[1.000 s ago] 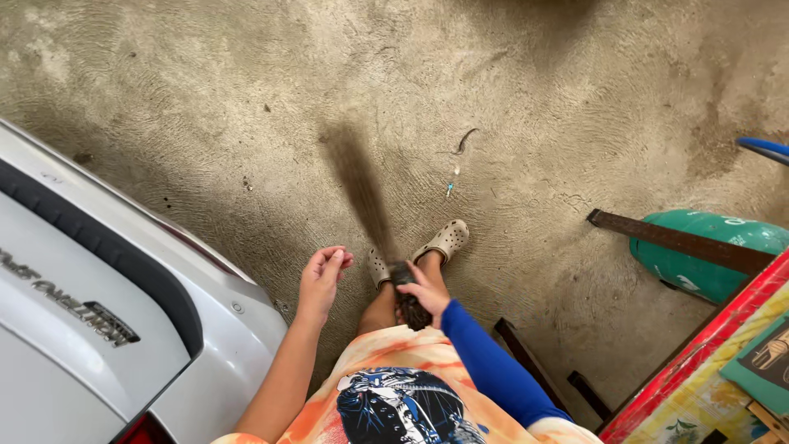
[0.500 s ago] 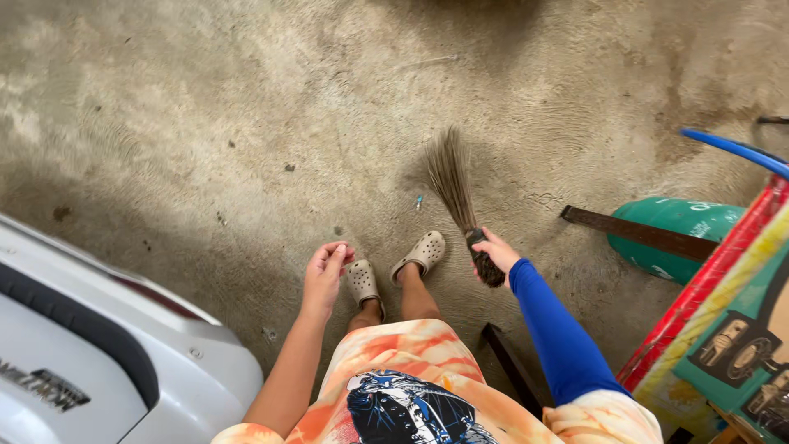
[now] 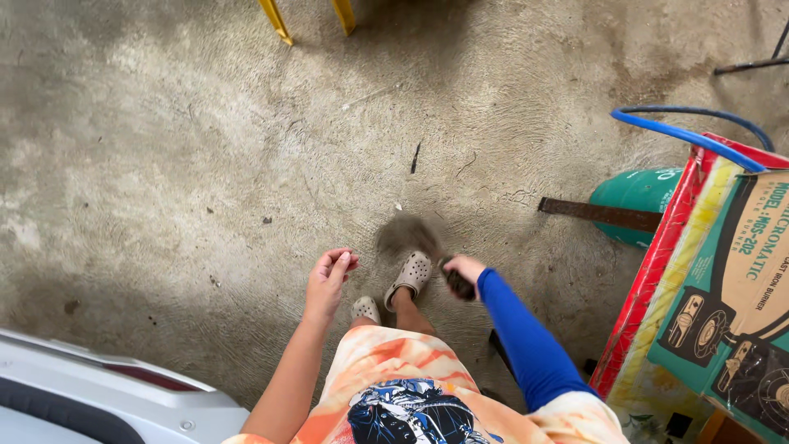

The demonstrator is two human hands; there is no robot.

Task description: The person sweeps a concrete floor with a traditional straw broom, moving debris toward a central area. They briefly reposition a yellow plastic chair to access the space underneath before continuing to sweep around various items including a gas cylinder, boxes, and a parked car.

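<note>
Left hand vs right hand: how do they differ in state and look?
The left hand holds nothing, fingers loosely curled, while the right hand is closed around the dark handle of a broom. The left arm is bare; the right arm wears a blue sleeve. The left hand hangs over bare concrete floor; the right is beside the blurred bristles. Both sit low, near the feet in perforated clogs.

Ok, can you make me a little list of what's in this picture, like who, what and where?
Right hand: right hand, in a blue sleeve, gripping the dark handle of a small broom
Broom: bristles blurred, down at the concrete floor by the feet
Left hand: left hand empty, fingers loosely curled
Feet: pale clogs
Left corner: white vehicle
Right side: green container, cardboard box, blue hose
Top: yellow legs
</note>
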